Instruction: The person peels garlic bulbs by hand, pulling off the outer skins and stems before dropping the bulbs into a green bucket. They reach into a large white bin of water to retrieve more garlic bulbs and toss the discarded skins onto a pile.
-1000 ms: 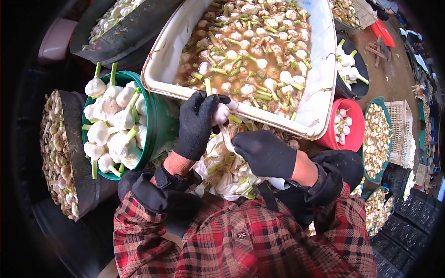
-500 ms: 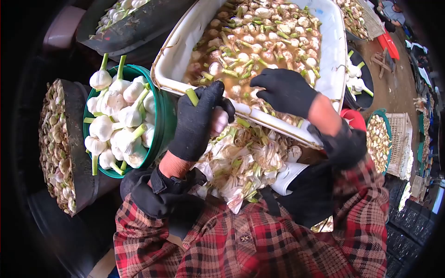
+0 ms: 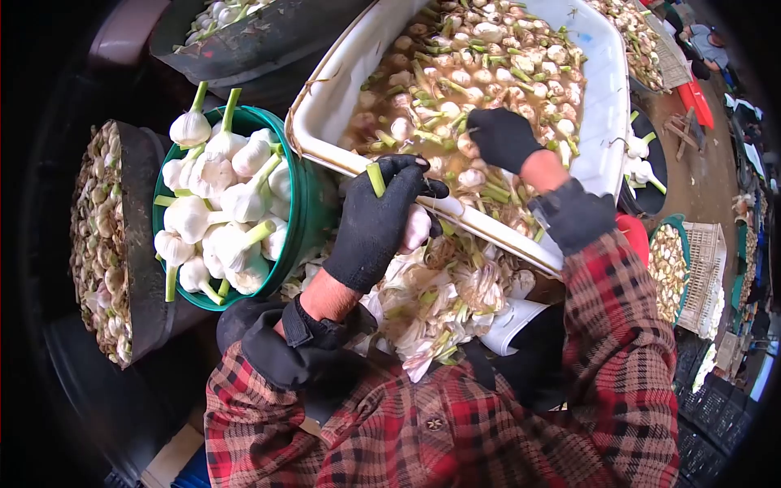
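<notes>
My left hand [image 3: 378, 220], in a black glove, is closed around a garlic bulb [image 3: 416, 228]. The bulb's cut green stem [image 3: 376, 180] pokes out above the fingers. Over the white tub [image 3: 329, 163] of muddy water, my right hand [image 3: 503, 140], also gloved, has its fingers bent around a brownish garlic bulb [image 3: 467, 146]; the fingertips are partly hidden. Many wet bulbs float in the tub. A green bucket [image 3: 297, 211] to the left is heaped with clean white garlic [image 3: 232, 199]. Below my hands lies a pile of peeled garlic skins [image 3: 435, 297].
Dark containers of garlic stand at the far left [image 3: 142, 244] and upper left [image 3: 220, 61]. On the right are a black basin [image 3: 651, 154] with clean bulbs, a green-rimmed tub [image 3: 669, 260] and a pale crate [image 3: 703, 260]. Another person [image 3: 706, 45] shows at the upper right.
My right hand has moved away from my left, up and farther over the tub to a bulb there. My left hand still holds its garlic. The whole view has shifted slightly.
</notes>
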The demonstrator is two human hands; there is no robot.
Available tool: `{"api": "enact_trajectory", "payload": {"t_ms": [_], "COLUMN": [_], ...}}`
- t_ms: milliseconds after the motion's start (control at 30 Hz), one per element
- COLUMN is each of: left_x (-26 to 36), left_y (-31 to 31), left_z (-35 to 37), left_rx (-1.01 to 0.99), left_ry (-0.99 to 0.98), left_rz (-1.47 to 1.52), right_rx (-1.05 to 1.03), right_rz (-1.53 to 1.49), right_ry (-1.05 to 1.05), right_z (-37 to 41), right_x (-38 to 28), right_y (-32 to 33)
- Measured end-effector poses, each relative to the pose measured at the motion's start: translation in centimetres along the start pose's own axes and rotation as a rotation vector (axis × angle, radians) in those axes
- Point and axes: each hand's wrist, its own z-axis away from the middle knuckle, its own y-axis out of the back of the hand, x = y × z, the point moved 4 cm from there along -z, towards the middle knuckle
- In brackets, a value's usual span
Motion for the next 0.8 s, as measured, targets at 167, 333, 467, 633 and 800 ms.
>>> {"api": "enact_trajectory", "payload": {"t_ms": [167, 333, 467, 633, 800], "left_x": [-1.7, 0.3, 0.0, 0.3, -0.6], "left_y": [0.2, -2.3, -2.1, -1.6, -1.7], "left_z": [-0.4, 1.7, 1.0, 0.9, 0.9], "left_rx": [-0.423, -0.473, -0.21, 0.038, 0.169], "left_ry": [-0.325, -0.469, -0.091, -0.09, -0.17], "left_rz": [-0.733, -0.281, 0.133, -0.049, -0.226], "right_rx": [0.133, 0.099, 0.284, 0.467, 0.571], "right_rz": [-1.004, -1.299, -1.091, -0.846, -0.617], "right_ry": [-0.192, -0.222, -0.214, -0.151, -0.068], "right_z": [5.7, 10.4, 10.6, 10.8, 11.0], "right_x": [-0.9, -5.2, -6.7, -9.4, -10.7], "right_y": [8.5, 8.8, 7.2, 9.3, 9.2]}}
